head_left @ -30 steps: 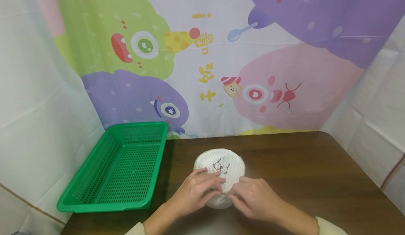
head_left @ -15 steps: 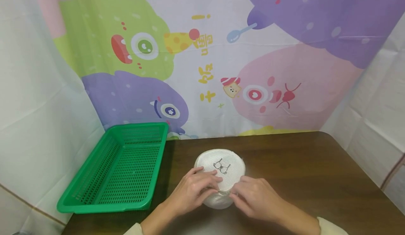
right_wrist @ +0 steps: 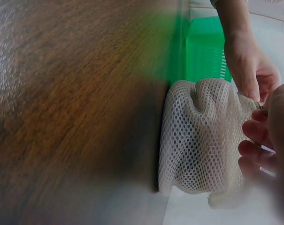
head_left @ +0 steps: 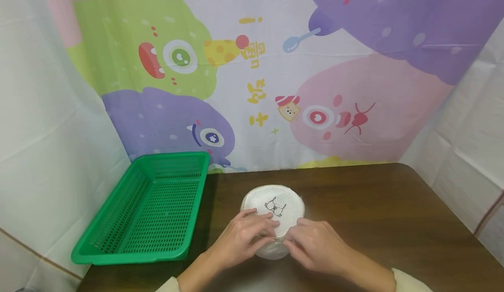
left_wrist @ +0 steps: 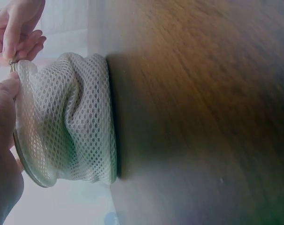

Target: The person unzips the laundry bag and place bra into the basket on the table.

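A round white mesh laundry bag [head_left: 289, 213] stands on the table in front of me, a bra outline printed on its lid. Its mesh side wall [left_wrist: 85, 122] is creased in the left wrist view. My left hand [head_left: 248, 237] pinches the near rim, thumb at the edge and fingers lying over the lid. Close beside it, my right hand [head_left: 316, 244] pinches a small metal zipper pull [left_wrist: 12, 64] at the rim. In the right wrist view the right hand's fingers [right_wrist: 255, 132] are curled near the rim. The inside of the bag is mostly hidden.
A green plastic basket [head_left: 190, 235] with slotted walls stands to the left on the dark wooden table [head_left: 374, 204]. Behind the table hangs a cartoon-printed cloth [head_left: 252, 147]. White sheets [head_left: 51, 121] close in both sides.
Both hands keep their hold at the near rim and shift only very slightly. The bag and the basket stay in place.
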{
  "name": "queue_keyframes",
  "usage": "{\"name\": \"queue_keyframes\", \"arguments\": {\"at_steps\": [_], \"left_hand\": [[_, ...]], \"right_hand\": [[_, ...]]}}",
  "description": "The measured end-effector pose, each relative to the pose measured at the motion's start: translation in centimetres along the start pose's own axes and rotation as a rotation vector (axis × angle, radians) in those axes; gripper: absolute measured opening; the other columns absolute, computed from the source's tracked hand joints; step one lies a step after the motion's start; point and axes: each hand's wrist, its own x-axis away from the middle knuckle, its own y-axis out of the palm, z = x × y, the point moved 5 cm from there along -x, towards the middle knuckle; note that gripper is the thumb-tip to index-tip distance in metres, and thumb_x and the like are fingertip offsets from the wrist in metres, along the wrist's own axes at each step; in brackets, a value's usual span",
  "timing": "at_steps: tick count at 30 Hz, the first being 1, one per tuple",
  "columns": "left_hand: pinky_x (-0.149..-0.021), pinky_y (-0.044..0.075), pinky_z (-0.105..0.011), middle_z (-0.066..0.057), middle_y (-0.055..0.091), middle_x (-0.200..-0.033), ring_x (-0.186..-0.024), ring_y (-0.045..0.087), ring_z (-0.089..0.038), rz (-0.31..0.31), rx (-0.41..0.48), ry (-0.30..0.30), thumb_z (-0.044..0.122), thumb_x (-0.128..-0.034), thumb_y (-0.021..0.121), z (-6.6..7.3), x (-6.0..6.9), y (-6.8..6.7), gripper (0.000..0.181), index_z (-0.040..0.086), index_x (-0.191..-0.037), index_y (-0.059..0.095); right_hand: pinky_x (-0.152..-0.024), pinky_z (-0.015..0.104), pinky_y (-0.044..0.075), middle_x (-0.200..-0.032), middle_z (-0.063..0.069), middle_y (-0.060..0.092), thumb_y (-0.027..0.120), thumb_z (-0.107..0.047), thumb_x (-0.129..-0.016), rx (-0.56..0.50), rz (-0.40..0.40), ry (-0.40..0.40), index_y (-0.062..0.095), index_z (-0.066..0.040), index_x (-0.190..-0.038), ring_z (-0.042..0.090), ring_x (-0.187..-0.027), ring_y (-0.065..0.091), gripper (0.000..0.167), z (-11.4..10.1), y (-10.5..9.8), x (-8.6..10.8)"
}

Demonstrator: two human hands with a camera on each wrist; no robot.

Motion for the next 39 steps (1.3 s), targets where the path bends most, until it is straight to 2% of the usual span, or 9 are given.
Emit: {"name": "queue_keyframes", "arguments": {"at_steps": [9, 18, 23, 28, 32, 39], "left_hand": [[-0.110, 0.062, -0.054, 0.006, 0.087, -0.126, -0.129, 0.081, -0.017, 0.008, -0.028, 0.021, 0.020, -0.0932, 0.091, 0.21, 0.06, -0.19, 0.018, 0.023, -0.103, 0.075], [-0.109, 0.061, -0.057, 0.007, 0.087, -0.125, -0.128, 0.081, -0.017, 0.003, -0.005, -0.029, 0.017, -0.0923, 0.091, -0.34, 0.61, -0.81, 0.019, 0.022, -0.101, 0.074], [-0.111, 0.061, -0.056, 0.006, 0.087, -0.126, -0.128, 0.081, -0.017, -0.009, 0.008, -0.052, 0.016, -0.0935, 0.091, -0.45, 0.66, -0.76, 0.019, 0.023, -0.101, 0.075], [-0.112, 0.062, -0.055, 0.005, 0.087, -0.124, -0.127, 0.081, -0.017, 0.007, 0.010, -0.040, 0.017, -0.0914, 0.093, -0.24, 0.49, -0.65, 0.019, 0.022, -0.100, 0.077], [-0.114, 0.061, -0.052, 0.006, 0.087, -0.123, -0.128, 0.080, -0.015, -0.012, 0.005, -0.035, 0.019, -0.0931, 0.092, -0.06, 0.23, -0.28, 0.015, 0.022, -0.103, 0.080], [-0.114, 0.061, -0.051, 0.005, 0.087, -0.124, -0.127, 0.080, -0.014, -0.029, 0.000, -0.041, 0.020, -0.0945, 0.090, 0.10, 0.10, -0.05, 0.015, 0.022, -0.104, 0.080]], "right_hand": [[-0.058, 0.005, 0.033, -0.075, -0.018, 0.062, 0.062, -0.029, -0.112, -0.003, 0.013, -0.011, 0.070, -0.026, -0.087, -0.004, -0.067, 0.049, 0.027, 0.01, 0.02, -0.02], [-0.059, 0.007, 0.037, -0.078, -0.018, 0.064, 0.060, -0.029, -0.113, 0.008, 0.008, -0.004, 0.070, -0.026, -0.088, -0.003, -0.070, 0.053, 0.027, 0.25, -0.06, 0.31], [-0.059, 0.006, 0.035, -0.076, -0.017, 0.062, 0.063, -0.027, -0.111, -0.002, 0.022, -0.012, 0.068, -0.026, -0.087, -0.004, -0.069, 0.050, 0.025, 0.26, -0.13, 0.19], [-0.059, 0.006, 0.034, -0.075, -0.016, 0.062, 0.061, -0.028, -0.111, -0.006, 0.003, 0.007, 0.069, -0.024, -0.086, -0.003, -0.067, 0.049, 0.027, 0.13, -0.13, 0.08], [-0.060, 0.005, 0.035, -0.075, -0.016, 0.065, 0.065, -0.026, -0.108, -0.011, -0.023, 0.019, 0.070, -0.023, -0.085, -0.003, -0.067, 0.049, 0.023, 0.00, 0.00, 0.00], [-0.060, 0.004, 0.035, -0.077, -0.018, 0.067, 0.067, -0.025, -0.108, -0.012, -0.003, -0.004, 0.071, -0.024, -0.086, -0.005, -0.068, 0.050, 0.022, -0.06, 0.06, -0.01]]}}
